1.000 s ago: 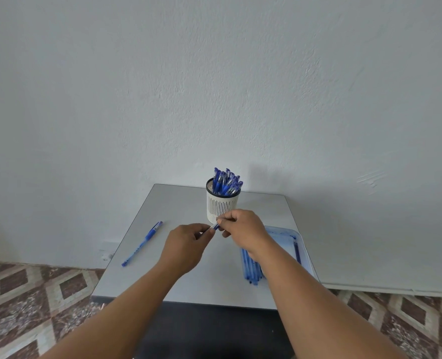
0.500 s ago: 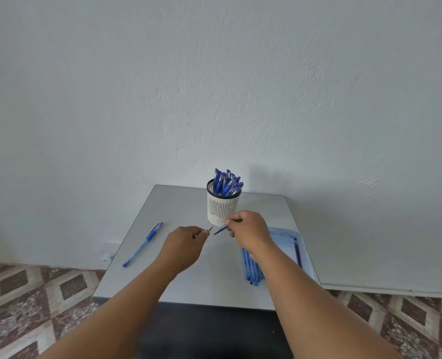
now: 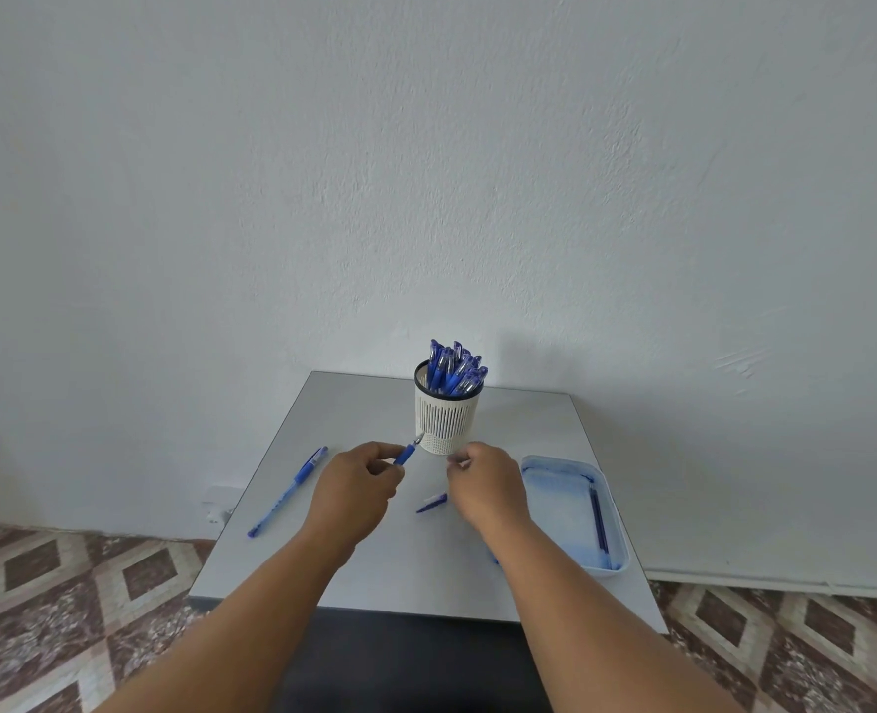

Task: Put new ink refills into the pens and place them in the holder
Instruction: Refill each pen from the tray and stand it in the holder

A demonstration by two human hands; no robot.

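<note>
Both arms reach forward; left hand [image 3: 356, 483] and right hand [image 3: 487, 483] curl, fingertips pinched.

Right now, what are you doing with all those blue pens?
A person is working on pens at a small grey table. The left hand holds a blue pen with its tip pointing up toward the white holder, which is already full of blue pens. The right hand pinches something too small to make out. A blue cap lies between the hands, another pen lies on the left, and a tray sits on the right.
</note>
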